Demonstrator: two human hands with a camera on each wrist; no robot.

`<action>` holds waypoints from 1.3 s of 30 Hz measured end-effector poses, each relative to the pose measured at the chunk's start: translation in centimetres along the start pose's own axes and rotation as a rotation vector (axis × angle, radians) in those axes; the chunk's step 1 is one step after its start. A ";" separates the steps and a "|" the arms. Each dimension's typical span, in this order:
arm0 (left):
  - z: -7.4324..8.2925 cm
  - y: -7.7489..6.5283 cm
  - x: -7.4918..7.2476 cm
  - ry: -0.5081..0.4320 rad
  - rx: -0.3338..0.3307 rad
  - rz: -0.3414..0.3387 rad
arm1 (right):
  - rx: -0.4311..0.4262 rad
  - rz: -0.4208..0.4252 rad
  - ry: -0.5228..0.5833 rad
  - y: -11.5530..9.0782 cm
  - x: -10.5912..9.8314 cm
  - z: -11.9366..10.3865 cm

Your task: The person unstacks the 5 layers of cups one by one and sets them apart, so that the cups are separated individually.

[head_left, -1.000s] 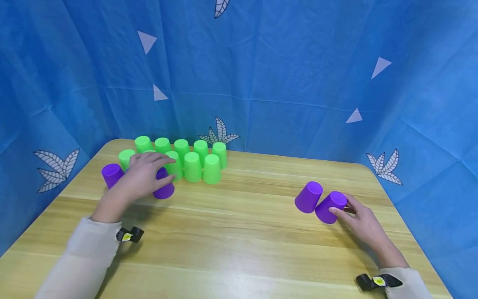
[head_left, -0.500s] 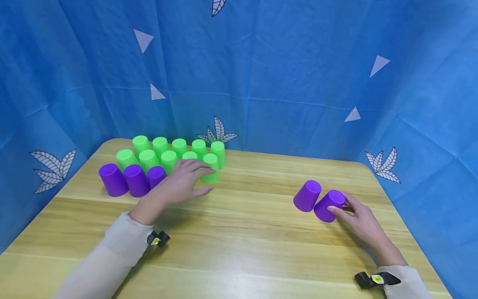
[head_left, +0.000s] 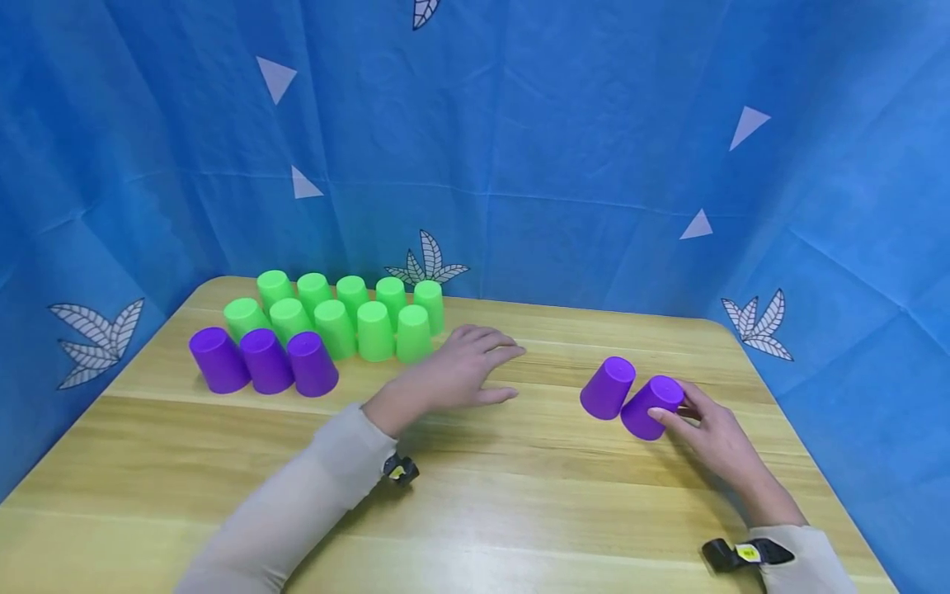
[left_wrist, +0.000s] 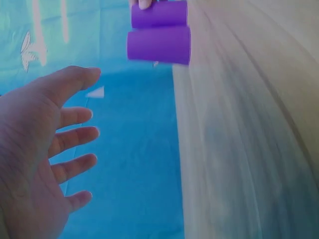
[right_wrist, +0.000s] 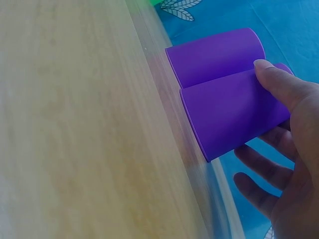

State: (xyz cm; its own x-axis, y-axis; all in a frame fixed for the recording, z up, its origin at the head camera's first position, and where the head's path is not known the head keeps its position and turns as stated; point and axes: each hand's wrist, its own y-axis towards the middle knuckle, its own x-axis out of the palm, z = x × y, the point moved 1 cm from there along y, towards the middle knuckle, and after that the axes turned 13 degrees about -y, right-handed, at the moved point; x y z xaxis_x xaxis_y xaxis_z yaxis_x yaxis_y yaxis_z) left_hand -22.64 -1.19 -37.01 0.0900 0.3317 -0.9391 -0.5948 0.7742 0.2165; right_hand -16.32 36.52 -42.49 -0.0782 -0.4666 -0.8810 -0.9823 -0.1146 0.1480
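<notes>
Two purple cups stand upside down side by side on the right of the table. My right hand (head_left: pixel 716 437) grips the nearer purple cup (head_left: pixel 651 407), thumb on its front side and fingers behind; the right wrist view shows this purple cup (right_wrist: pixel 234 114) up close. Just left of it stands the other purple cup (head_left: pixel 607 388). Over the middle of the table my left hand (head_left: pixel 463 369) reaches rightward, holding nothing, its fingers spread and loosely bent. In the left wrist view that hand (left_wrist: pixel 50 134) has a gap between it and the nearest purple cup (left_wrist: pixel 159 45).
At the back left, several green cups (head_left: pixel 374 332) stand upside down in two rows. In front of them three purple cups (head_left: pixel 313 365) form a shorter row. A blue curtain (head_left: pixel 594 148) hangs behind the wooden table (head_left: pixel 519 495).
My left hand has moved right, from above the purple cups at the left, past the green cups, to mid-table. My right hand keeps its grip on the same purple cup.
</notes>
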 end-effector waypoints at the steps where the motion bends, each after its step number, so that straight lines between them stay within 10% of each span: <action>1: 0.4 0.6 0.2 0.006 0.000 -0.013 | -0.003 0.003 -0.001 0.0 0.0 0.0; 25: 7.1 12.0 5.5 0.119 -0.142 -0.085 | -0.002 0.018 0.004 0.0 -0.2 -0.3; 39: 7.3 11.8 5.8 0.094 -0.146 -0.094 | 0.009 0.018 -0.008 0.1 -0.2 -0.3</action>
State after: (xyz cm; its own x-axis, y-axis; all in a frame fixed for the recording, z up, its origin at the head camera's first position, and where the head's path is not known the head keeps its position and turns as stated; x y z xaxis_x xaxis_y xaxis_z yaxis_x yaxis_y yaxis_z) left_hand -23.35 13.81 -37.98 0.0802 0.2044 -0.9756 -0.6976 0.7106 0.0916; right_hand -16.31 36.37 -42.16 -0.0973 -0.4616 -0.8817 -0.9823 -0.0980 0.1597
